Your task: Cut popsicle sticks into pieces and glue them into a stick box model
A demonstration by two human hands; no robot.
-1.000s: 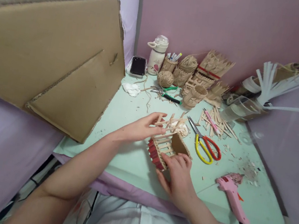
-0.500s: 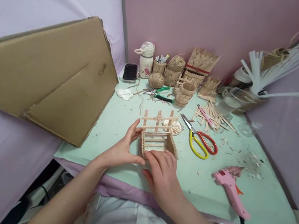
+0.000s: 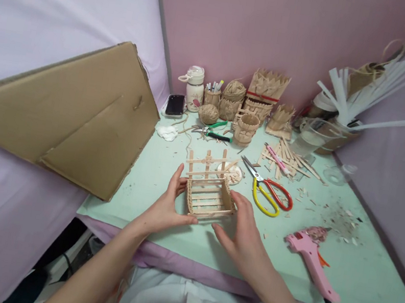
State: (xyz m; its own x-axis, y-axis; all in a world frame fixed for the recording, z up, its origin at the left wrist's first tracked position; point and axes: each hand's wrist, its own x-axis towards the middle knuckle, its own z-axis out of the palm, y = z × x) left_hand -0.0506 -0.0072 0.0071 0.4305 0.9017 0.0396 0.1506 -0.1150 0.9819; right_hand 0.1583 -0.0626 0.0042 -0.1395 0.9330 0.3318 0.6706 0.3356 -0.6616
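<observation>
A small box of craft sticks point(image 3: 207, 201) with twine-braided side edges and a slatted floor stands in front of me. A fence-like back of upright and crossing sticks rises from its far side. My left hand point(image 3: 166, 205) grips the box's left side, its thumb along the front bottom edge and its fingers by the left wall. Close to the right wall, my right hand point(image 3: 247, 231) has its fingers and thumb apart. Its fingertips are at the box's right corner; whether they touch it I cannot tell.
Yellow-and-red-handled scissors point(image 3: 268, 191) and a pink glue gun point(image 3: 311, 255) lie to the right. Loose craft sticks point(image 3: 287, 158), pruning shears point(image 3: 213, 133) and a stick cup point(image 3: 246, 130) are behind. A large cardboard sheet point(image 3: 76, 115) leans at the left.
My right hand has moved from the box's front edge to its right side, uncovering the front. My left hand stays at the left side. The view has shifted slightly.
</observation>
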